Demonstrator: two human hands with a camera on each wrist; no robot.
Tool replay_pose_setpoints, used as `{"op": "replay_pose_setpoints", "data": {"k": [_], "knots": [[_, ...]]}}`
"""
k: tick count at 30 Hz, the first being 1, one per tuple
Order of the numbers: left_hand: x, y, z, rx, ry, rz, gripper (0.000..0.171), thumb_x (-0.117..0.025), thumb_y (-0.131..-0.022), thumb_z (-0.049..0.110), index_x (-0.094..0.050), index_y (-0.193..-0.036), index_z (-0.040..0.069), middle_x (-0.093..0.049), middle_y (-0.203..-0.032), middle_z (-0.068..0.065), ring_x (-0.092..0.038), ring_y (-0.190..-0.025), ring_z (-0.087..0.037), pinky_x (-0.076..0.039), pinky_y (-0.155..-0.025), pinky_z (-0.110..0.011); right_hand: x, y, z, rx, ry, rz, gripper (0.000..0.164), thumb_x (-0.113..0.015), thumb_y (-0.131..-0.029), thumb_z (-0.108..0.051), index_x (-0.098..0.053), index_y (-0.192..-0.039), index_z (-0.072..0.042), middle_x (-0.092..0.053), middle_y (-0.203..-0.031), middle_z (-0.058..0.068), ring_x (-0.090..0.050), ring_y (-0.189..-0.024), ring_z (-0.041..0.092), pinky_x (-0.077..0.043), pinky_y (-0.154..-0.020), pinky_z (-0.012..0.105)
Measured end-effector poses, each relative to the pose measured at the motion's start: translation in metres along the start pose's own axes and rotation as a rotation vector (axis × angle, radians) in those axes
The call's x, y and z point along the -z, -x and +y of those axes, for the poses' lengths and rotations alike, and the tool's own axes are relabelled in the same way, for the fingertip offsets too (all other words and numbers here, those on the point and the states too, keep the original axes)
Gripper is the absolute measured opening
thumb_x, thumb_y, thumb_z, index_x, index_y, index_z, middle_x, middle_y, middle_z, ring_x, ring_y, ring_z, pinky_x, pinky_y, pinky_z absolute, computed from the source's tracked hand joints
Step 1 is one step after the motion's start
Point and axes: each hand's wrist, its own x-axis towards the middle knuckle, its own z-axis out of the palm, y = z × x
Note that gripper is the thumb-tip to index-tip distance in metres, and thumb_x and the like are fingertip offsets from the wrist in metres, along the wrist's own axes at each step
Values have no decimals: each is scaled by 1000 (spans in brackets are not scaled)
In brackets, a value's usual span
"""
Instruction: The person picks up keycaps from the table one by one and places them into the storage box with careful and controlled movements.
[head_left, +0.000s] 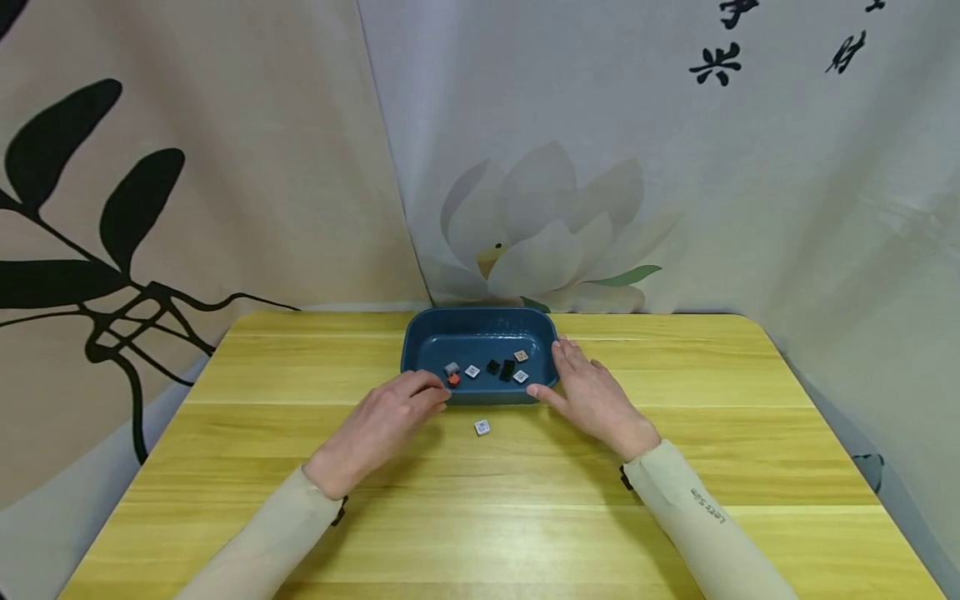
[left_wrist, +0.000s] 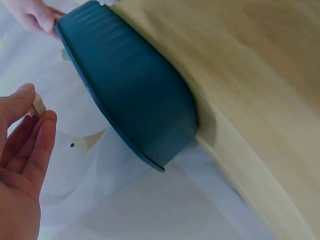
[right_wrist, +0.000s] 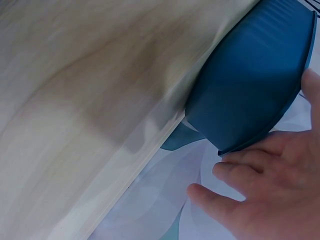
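Observation:
A dark blue plastic tray (head_left: 480, 398) stands at the back middle of the table. Over its front left corner, my left hand (head_left: 393, 417) pinches a small pale block (left_wrist: 38, 105) between thumb and fingertips; in the head view the fingers hide it. My right hand (head_left: 596, 400) lies against the tray's right end, fingers fairly straight along the rim and thumb at the front edge. Inside the tray are an orange piece (head_left: 453, 379), a grey piece (head_left: 451, 367), black pieces (head_left: 507, 370) and small square tiles (head_left: 472, 372) with printed marks.
One white printed tile (head_left: 482, 427) lies on the wooden table (head_left: 525, 533) in front of the tray. Behind the table's far edge hangs a printed cloth (head_left: 555, 225) with a lotus, dark leaves and characters.

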Motion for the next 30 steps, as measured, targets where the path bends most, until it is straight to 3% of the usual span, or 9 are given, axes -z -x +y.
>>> {"op": "replay_pose_setpoints", "data": {"k": [5,12,30], "knots": [[1,-10,-2,23,16,56,22,-81,-90,9,-78,-112,7,-70,-112,-4,-68,-99,-16,-59,-85,-28,0,0,1,4,-2,3,96,-45,-102,-68,-27,-160,6,-22,-168,22,-24,-155,37,-33,-117,60],[-1,-26,-6,80,37,76,24,-82,-88,7,-78,-112,5,-70,-113,-5,-68,-100,-18,-59,-86,-30,-1,0,0,-3,-2,-6,97,-44,-101,-70,-26,-160,6,-21,-169,22,-24,-155,37,-32,-117,61],[-17,-57,-19,173,64,-1,20,-74,-96,7,-77,-115,5,-69,-116,-6,-70,-98,-17,-59,-86,-28,0,0,-2,-11,1,-2,96,-47,-102,-67,-26,-160,6,-21,-168,22,-25,-155,37,-32,-117,61]]}}
